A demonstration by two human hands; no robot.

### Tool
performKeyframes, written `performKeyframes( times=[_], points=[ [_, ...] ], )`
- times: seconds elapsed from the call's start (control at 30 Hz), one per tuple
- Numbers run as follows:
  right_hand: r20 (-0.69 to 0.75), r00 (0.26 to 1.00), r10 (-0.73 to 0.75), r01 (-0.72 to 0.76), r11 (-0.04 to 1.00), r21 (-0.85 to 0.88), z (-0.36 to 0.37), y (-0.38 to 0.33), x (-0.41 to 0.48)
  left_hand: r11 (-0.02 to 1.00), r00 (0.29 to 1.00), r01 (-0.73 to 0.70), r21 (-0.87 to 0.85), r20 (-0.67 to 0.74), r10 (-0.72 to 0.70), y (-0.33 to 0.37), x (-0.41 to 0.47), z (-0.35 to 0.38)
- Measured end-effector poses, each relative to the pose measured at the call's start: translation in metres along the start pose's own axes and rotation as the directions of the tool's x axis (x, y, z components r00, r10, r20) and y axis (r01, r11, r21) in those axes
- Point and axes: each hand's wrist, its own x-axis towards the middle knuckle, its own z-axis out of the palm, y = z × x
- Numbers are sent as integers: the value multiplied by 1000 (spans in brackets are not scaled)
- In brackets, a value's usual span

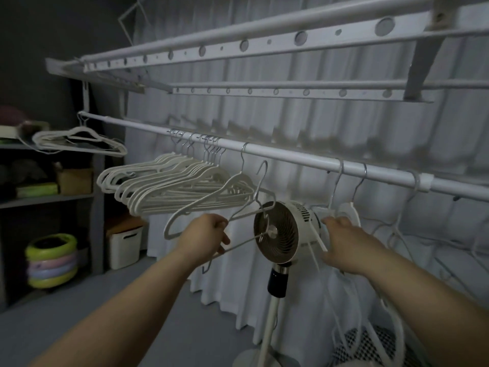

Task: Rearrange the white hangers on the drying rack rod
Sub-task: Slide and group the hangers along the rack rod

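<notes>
A white rod (291,154) runs from upper left down to the right. A bunch of several white hangers (169,186) hangs on its left half. My left hand (206,235) grips a white hanger (238,207) whose metal hook is off the rod, just below it. My right hand (344,241) grips another white hanger (334,192) whose hook is still over the rod. More white hangers (397,229) hang further right, partly hidden by my right arm.
A white pedestal fan (280,231) stands just behind and between my hands. White curtains (291,115) hang behind the rod. A ceiling drying rack (238,49) is overhead. Grey shelves (47,197), a white bin (124,246) and stacked coloured rings (51,260) stand at left.
</notes>
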Motion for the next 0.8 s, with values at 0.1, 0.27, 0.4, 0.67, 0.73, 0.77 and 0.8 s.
performKeyframes(
  times=[0.1,0.27,0.4,0.67,0.73,0.77,0.8],
  points=[
    [-22,1000,4,-4,1000,6,5,4,-4,1000,1000,8,30,-20,-8,-2,-7,-1],
    [-165,986,-15,10,999,-33,11,4,-9,997,1000,-15,79,-6,16,-12,-24,-12],
    [-332,938,-97,115,993,34,9,-6,-13,996,998,-61,67,1,61,-16,-38,-40],
    [-287,944,-161,285,837,467,3,-90,10,983,986,-165,81,5,165,-52,-88,-131],
    [-148,958,-245,278,673,685,4,-122,12,986,989,-146,87,6,146,-69,-100,-162],
    [-111,953,-282,265,598,756,5,-136,12,987,991,-136,88,-3,136,-78,-106,-177],
    [-100,951,-294,257,565,784,6,-149,12,988,991,-131,85,-12,132,-87,-111,-192]
  ],
)
